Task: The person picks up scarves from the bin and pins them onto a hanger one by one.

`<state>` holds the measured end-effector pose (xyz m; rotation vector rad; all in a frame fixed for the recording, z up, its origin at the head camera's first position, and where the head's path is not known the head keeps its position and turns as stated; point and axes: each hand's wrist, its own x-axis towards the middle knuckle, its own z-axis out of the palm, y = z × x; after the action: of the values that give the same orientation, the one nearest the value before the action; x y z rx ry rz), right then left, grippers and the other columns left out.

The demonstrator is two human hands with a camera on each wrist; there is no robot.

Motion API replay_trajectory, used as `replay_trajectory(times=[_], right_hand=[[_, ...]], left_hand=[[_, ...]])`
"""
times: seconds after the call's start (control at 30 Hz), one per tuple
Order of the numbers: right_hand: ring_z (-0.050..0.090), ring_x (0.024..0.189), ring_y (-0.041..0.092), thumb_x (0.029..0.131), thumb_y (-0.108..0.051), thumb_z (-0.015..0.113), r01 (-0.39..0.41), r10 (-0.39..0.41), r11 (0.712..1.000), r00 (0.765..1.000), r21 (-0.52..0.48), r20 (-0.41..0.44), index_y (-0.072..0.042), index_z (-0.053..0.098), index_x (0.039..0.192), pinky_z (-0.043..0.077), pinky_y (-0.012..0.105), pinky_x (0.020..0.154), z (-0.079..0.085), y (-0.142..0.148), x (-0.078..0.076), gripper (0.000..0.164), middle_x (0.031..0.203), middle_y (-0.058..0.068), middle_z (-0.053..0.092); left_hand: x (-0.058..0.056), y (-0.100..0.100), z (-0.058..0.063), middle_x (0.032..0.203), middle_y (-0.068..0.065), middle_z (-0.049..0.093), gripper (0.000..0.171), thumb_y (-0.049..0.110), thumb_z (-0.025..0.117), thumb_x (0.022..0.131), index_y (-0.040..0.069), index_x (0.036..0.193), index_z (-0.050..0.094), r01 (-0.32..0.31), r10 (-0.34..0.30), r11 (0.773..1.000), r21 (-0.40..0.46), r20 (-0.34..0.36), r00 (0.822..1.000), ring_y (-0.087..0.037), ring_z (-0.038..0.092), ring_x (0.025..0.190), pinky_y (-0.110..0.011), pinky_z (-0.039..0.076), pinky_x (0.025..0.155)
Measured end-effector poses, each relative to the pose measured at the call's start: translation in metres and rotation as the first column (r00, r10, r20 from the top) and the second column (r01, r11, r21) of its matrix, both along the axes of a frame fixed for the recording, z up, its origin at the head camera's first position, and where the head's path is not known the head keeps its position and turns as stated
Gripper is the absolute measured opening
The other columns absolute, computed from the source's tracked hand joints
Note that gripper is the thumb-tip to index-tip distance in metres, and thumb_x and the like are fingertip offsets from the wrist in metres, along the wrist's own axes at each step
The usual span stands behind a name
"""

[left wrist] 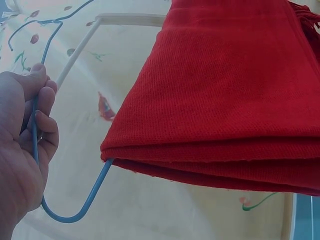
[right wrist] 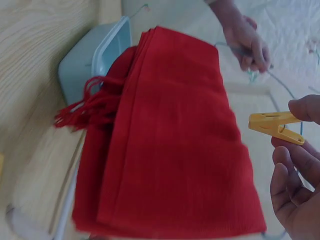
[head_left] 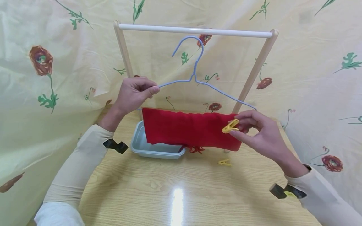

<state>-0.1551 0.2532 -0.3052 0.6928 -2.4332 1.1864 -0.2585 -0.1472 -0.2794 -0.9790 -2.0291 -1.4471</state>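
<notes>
A blue wire hanger (head_left: 176, 81) is held up in front of the rack, its hook pointing upward. Folded over its lower bar hangs a red fringed scarf (head_left: 186, 127), layered in several folds. My left hand (head_left: 137, 91) grips the hanger's left shoulder; the left wrist view shows the fingers curled round the wire (left wrist: 35, 135). Between thumb and fingertips my right hand (head_left: 260, 131) pinches a yellow clothespin (right wrist: 275, 125) in front of the scarf's right end. The right hand's other fingers lie near the hanger's right corner; whether they hold the wire is unclear.
Behind the hanger stands a rack with a white rail (head_left: 195, 30) and wooden posts. A light blue plastic basin (head_left: 158, 153) sits on the wooden table (head_left: 141, 191), partly behind the scarf. Another yellow clothespin (head_left: 224, 162) lies on the table. Floral cloth (head_left: 70, 37) surrounds the table.
</notes>
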Motion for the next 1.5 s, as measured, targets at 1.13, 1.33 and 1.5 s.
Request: replay_trajectory(times=[1.13, 1.33, 1.5], right_hand=[[0.068, 0.084, 0.018, 0.083, -0.008, 0.084, -0.237, 0.246, 0.956, 0.969, -0.175, 0.030, -0.003, 0.067, 0.114, 0.058, 0.029, 0.073, 0.016, -0.119, -0.062, 0.036, 0.101, 0.007, 0.074], [0.069, 0.089, 0.022, 0.086, -0.014, 0.083, -0.228, 0.253, 0.953, 0.961, -0.201, 0.107, -0.004, 0.066, 0.114, 0.060, 0.034, 0.078, 0.019, -0.134, -0.072, 0.034, 0.107, 0.011, 0.072], [0.072, 0.093, 0.025, 0.088, -0.017, 0.081, -0.201, 0.244, 0.956, 0.949, -0.216, 0.200, -0.004, 0.067, 0.116, 0.061, 0.029, 0.078, 0.023, -0.145, -0.081, 0.033, 0.109, 0.011, 0.073]], left_hand=[[-0.003, 0.008, 0.003, 0.086, -0.013, 0.073, 0.012, 0.001, 0.077, 0.089, -0.003, 0.100, 0.078, -0.042, 0.044, 0.998, -0.047, 0.038, 0.998, -0.015, 0.062, 0.066, -0.022, 0.054, 0.064], [-0.004, 0.010, 0.003, 0.086, -0.014, 0.073, 0.011, 0.002, 0.076, 0.090, -0.002, 0.100, 0.078, -0.041, 0.043, 0.998, -0.052, 0.045, 0.998, -0.015, 0.062, 0.066, -0.022, 0.054, 0.065], [-0.004, 0.012, 0.004, 0.084, -0.014, 0.072, 0.010, 0.001, 0.076, 0.090, -0.003, 0.098, 0.078, -0.029, 0.031, 0.999, -0.041, 0.043, 0.999, -0.015, 0.061, 0.065, -0.022, 0.053, 0.062]])
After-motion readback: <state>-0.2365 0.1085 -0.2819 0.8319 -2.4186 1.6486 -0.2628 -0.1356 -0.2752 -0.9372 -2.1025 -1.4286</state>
